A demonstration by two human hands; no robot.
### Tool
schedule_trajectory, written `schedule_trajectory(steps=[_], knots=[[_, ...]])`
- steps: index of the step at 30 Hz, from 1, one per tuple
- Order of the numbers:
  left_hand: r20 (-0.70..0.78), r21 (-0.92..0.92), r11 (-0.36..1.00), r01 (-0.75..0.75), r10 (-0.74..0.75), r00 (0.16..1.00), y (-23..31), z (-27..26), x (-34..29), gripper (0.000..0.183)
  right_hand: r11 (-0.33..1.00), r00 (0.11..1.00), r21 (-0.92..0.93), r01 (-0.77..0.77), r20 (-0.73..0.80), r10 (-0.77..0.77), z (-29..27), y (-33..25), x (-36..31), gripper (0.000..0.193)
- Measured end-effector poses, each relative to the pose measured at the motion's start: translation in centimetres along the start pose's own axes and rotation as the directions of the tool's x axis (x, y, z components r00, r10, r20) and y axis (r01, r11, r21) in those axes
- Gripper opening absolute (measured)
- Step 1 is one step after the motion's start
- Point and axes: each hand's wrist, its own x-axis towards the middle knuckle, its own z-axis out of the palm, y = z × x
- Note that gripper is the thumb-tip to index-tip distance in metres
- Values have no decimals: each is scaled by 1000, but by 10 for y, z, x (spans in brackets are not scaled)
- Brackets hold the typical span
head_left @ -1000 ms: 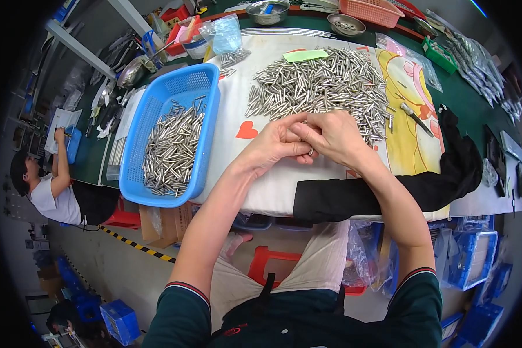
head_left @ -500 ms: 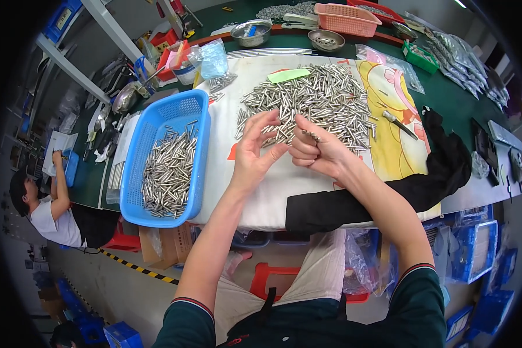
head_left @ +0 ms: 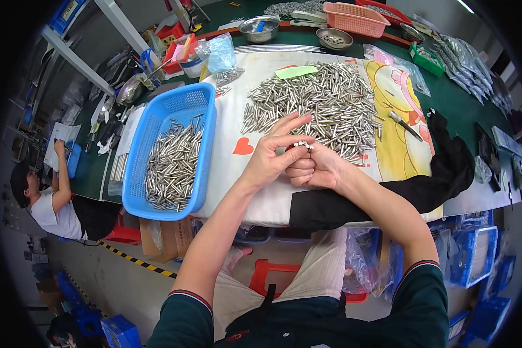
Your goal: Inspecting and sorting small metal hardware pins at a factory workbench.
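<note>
My right hand (head_left: pixel 319 169) is curled round a small bundle of metal pins (head_left: pixel 303 145), whose ends stick out above the fist. Against those ends press the thumb and index finger of my left hand (head_left: pixel 268 160), its other fingers partly extended. Both hands meet over the near edge of a big pile of loose metal pins (head_left: pixel 336 107) on the cloth-covered table. To the left, a blue perforated basket (head_left: pixel 210 124) holds many similar pins (head_left: pixel 174 165). How many pins I hold is hidden by my fingers.
A black cloth sleeve (head_left: pixel 325 210) lies along the table's near edge. A light green slip (head_left: pixel 296 72) rests on the pile. To its right lies a black-handled tool (head_left: pixel 405 124). Metal bowls (head_left: pixel 259 30) and a pink basket (head_left: pixel 356 18) stand behind. Another person (head_left: pixel 52 200) works far left.
My left hand has moved right, from apart to touching the pins in my right hand. The pin ends now show above the right fist. The whole view has shifted slightly.
</note>
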Motion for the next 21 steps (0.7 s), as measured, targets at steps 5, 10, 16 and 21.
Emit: schedule_trajectory(steps=[5, 10, 16, 21], knots=[[-3, -39, 999, 22, -22, 1000, -1, 1, 0, 21, 999, 999, 42, -12, -46, 14, 5, 4, -2, 46], [-1, -82, 996, 47, -47, 999, -5, 1, 0, 18, 997, 997, 77, -11, -70, 17, 9, 6, -3, 44], [36, -159, 979, 128, -124, 992, 2, 2, 2, 19, 995, 998, 98, -20, -63, 26, 5, 5, -3, 45], [36, -194, 971, 139, -134, 990, -1, 2, 1, 19, 994, 998, 113, -11, -63, 18, 9, 6, -4, 46]])
